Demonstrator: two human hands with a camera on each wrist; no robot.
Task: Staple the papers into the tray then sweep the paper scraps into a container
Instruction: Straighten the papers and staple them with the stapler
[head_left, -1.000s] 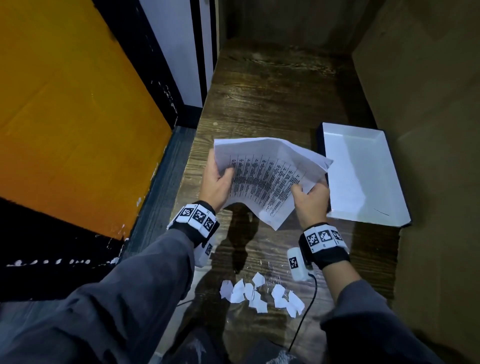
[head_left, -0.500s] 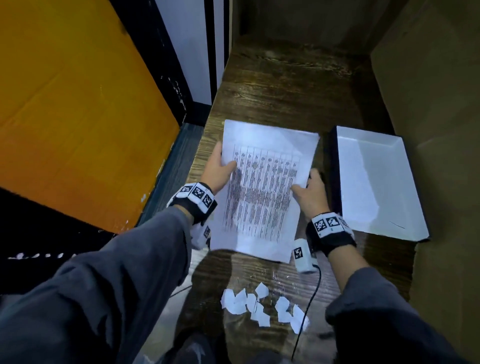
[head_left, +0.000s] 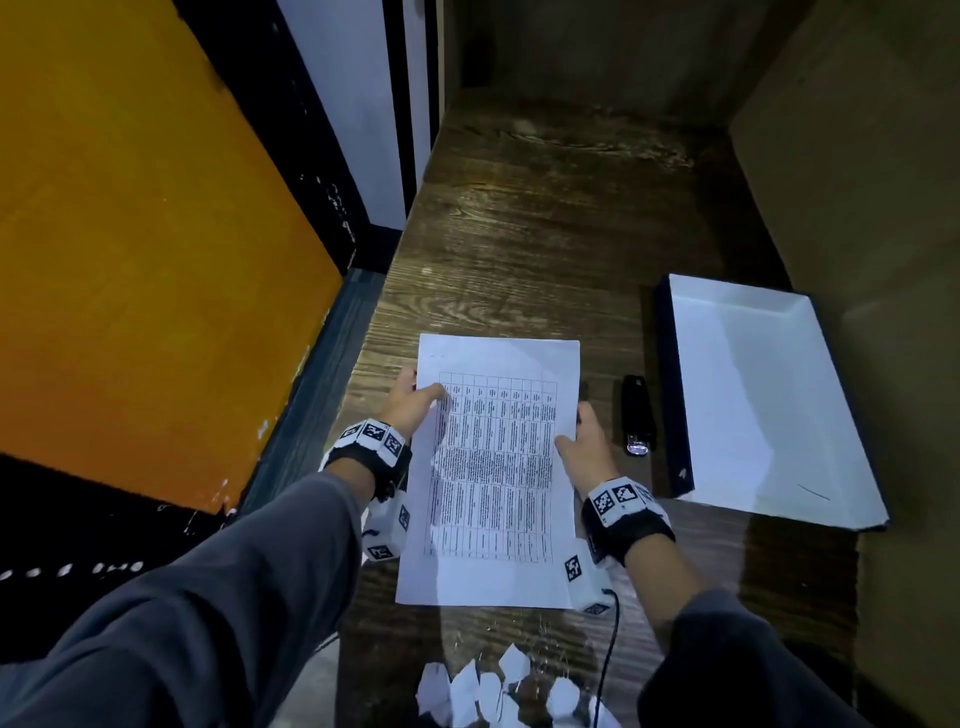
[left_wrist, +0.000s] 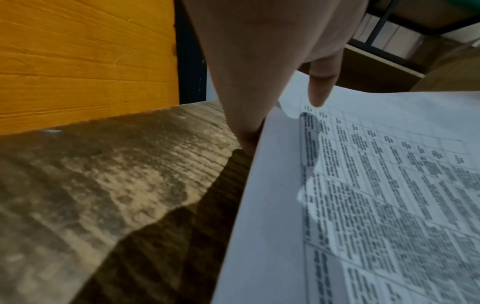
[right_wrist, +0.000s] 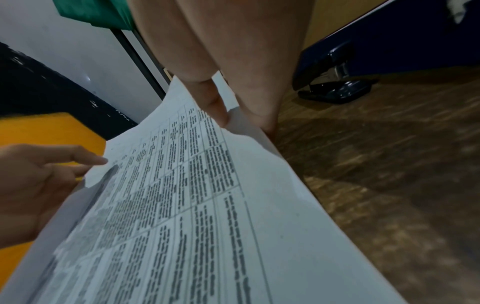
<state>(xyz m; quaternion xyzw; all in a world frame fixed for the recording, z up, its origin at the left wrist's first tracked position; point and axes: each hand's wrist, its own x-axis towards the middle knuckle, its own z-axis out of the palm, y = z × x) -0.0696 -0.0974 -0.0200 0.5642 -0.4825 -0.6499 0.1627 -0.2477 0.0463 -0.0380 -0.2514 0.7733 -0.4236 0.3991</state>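
Note:
A stack of white papers printed with a table lies lengthwise over the middle of the wooden table. My left hand pinches its left edge, thumb on top and fingers under the edge. My right hand pinches the right edge the same way, thumb on the sheet. A black stapler lies just right of my right hand, beside the white tray with dark outer walls. White paper scraps lie in a cluster at the table's near edge.
An orange panel and a black-and-white wall stand to the left of the table. Brown cardboard walls close off the right side and back. A black cable trails from my right wrist past the scraps.
The papers were held up, bent and skewed; now they are squared and lowered flat over the table. Both hands moved down with them. The stapler has come into sight.

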